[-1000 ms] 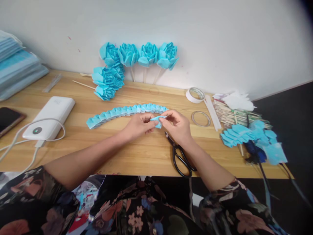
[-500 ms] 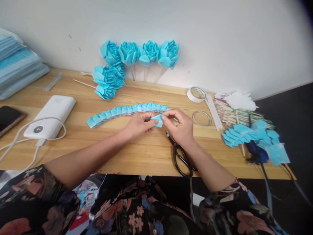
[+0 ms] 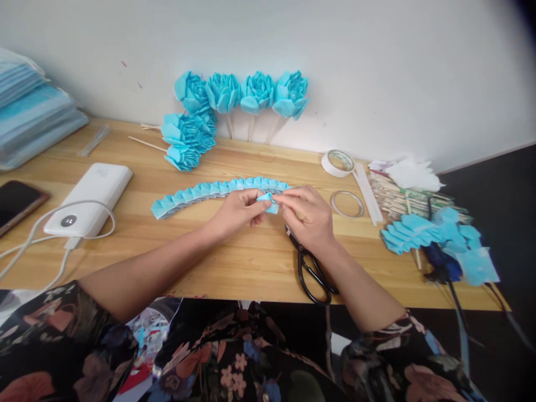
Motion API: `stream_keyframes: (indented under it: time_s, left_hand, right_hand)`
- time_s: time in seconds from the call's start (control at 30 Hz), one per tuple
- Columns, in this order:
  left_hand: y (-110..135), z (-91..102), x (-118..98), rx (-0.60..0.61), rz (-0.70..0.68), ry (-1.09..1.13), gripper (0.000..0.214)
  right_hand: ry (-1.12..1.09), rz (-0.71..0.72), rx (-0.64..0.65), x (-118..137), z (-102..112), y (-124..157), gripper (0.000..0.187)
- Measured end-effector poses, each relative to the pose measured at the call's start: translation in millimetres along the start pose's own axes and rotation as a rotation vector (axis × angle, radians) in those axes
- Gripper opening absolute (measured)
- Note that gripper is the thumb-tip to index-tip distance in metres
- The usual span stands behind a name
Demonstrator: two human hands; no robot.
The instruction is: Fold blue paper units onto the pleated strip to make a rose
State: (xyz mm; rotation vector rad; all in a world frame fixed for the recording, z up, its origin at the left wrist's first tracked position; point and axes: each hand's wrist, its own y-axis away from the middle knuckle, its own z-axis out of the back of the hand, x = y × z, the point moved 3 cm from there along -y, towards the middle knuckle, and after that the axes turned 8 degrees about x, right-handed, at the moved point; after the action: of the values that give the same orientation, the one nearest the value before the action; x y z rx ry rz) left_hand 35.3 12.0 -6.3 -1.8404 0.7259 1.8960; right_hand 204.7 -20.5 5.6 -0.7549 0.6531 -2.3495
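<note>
Between thumb and fingers, my left hand [image 3: 243, 209] pinches a small folded light-blue piece [image 3: 268, 202], paper or thin fabric. My right hand [image 3: 307, 215] is closed at that piece's right edge, thumb and fingertips pressed together; whether anything else is in them is too small to tell. Just behind both hands, a curved row of folded blue pieces [image 3: 190, 194] lies on the wooden table [image 3: 234, 268], its right end partly hidden by my right hand. Black-handled scissors [image 3: 312, 268] lie beneath my right wrist, blades pointing away from me.
Blue flowers on sticks [image 3: 257, 95] lean on the wall. At left are a stack of face masks [image 3: 37, 123], a phone [image 3: 19, 206] and a cabled power bank [image 3: 90, 195]. Rightward lie a tape roll [image 3: 338, 163], a thinner ring [image 3: 347, 204], white strips [image 3: 368, 195] and blue folded pieces [image 3: 412, 231].
My right fingers have closed in more over the blue piece's right edge, and its fold looks changed. The left hand keeps its pinch. The whole view has shifted slightly.
</note>
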Motion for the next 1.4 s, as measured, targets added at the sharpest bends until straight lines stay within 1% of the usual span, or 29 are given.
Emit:
stream_keyframes:
  time_s: [0.07,0.17,0.43,0.57,0.63,0.7,0.73,0.83,0.9,0.93,1.0,1.07,1.17,1.3,1.4]
  left_hand:
    - [0.4,-0.4,-0.3,0.004,-0.005,0.011,0.027]
    - [0.8,-0.7,-0.5,0.01,-0.022,0.016,0.028]
    - [0.0,-0.3,-0.8,0.012,-0.036,0.004,0.031]
    - [0.2,-0.8,-0.1,-0.014,-0.016,0.022,0.027]
    - [0.4,-0.8,-0.1,-0.027,-0.012,0.026,0.023]
    - [0.7,-0.8,-0.7,-0.033,-0.012,0.026,0.021]
    - [0.7,-0.8,-1.1,-0.036,-0.012,0.027,0.02]
    - [0.7,-0.3,-2.0,-0.049,-0.018,0.029,0.02]
    - [0.3,0.0,-2.0,-0.054,-0.038,0.025,0.02]
    - [0.1,0.1,-1.9,-0.053,-0.05,0.024,0.021]
    - [-0.4,0.2,-1.4,-0.049,-0.069,0.022,0.022]
    - [-0.6,0.1,-0.9,-0.038,-0.071,0.015,0.024]
    - [-0.5,-0.1,-0.6,-0.025,-0.059,-0.012,0.026]
    - [-0.3,-0.1,0.7,-0.014,-0.054,-0.052,0.026]
    - [-0.7,-0.3,2.5,-0.007,-0.053,-0.074,0.026]
  right_hand:
    - [0.009,0.016,-0.003,0.0,0.0,0.2,0.037]
    - [0.021,0.002,0.01,-0.3,-0.5,0.4,0.038]
    - [0.043,0.005,0.008,1.7,-1.2,-0.1,0.038]
    - [0.035,0.029,0.001,3.4,-1.1,0.0,0.036]
    - [0.005,0.012,0.01,4.8,-0.8,0.1,0.036]
    - [-0.067,-0.048,0.009,5.6,0.2,0.0,0.034]
    - [-0.124,-0.1,0.005,5.1,0.9,-0.1,0.032]
    - [-0.387,-0.343,0.018,-1.4,0.3,0.6,0.023]
    - [-0.587,-0.51,0.077,-7.3,-3.8,2.2,0.022]
    - [-0.675,-0.571,0.112,-9.8,-6.4,3.1,0.022]
    - [-0.81,-0.645,0.173,-13.2,-11.2,4.5,0.021]
    - [-0.894,-0.673,0.209,-14.8,-14.4,5.2,0.021]
    - [-0.928,-0.669,0.225,-14.2,-15.3,5.0,0.025]
    - [-0.871,-0.659,0.236,-10.4,-12.1,3.2,0.025]
    - [-0.745,-0.654,0.24,-7.2,-8.3,1.2,0.025]
